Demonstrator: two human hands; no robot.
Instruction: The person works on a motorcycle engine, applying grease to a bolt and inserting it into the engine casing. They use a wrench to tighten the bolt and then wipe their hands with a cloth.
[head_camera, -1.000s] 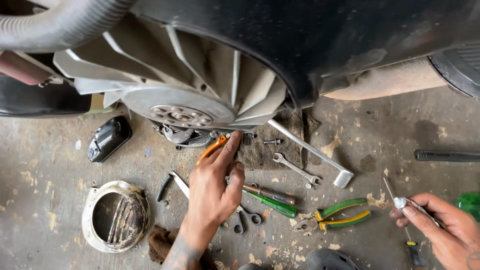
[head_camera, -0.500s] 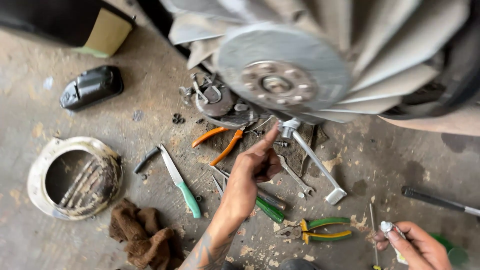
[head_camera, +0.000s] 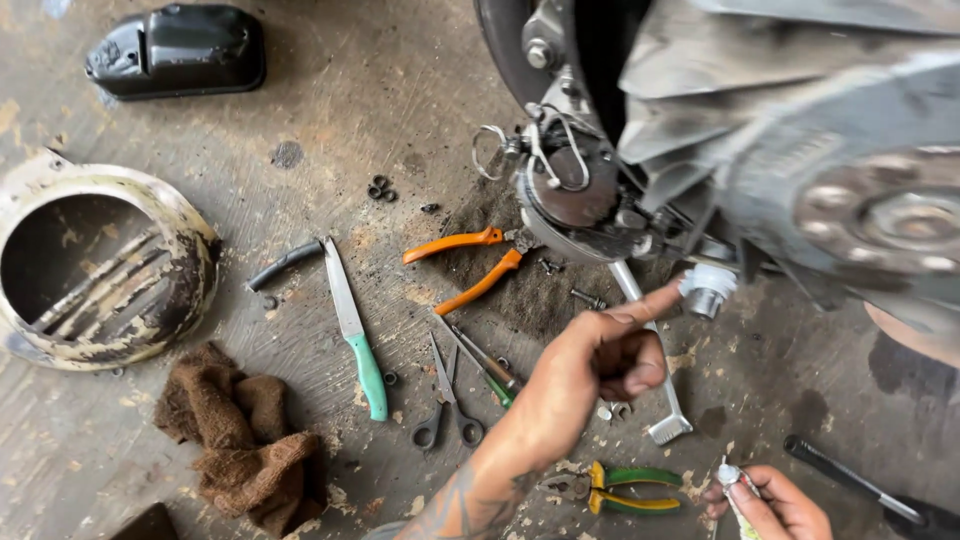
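The left hand (head_camera: 590, 365) is mostly curled, its forefinger stretched out to touch a small grey socket (head_camera: 708, 289) just under the wheel hub (head_camera: 880, 215). The right hand (head_camera: 775, 505), low at the frame's edge, pinches a small tube (head_camera: 733, 480). On the floor (head_camera: 330, 120) between them lie green pliers (head_camera: 625, 490); further left are scissors (head_camera: 445, 400), orange pliers (head_camera: 470, 265), a green-handled knife (head_camera: 352, 325) and a brown rag (head_camera: 240, 430).

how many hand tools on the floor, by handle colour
orange-handled pliers: 1
green-handled knife: 1
green-handled screwdriver: 1
green-and-yellow pliers: 1
scissors: 1
total: 5
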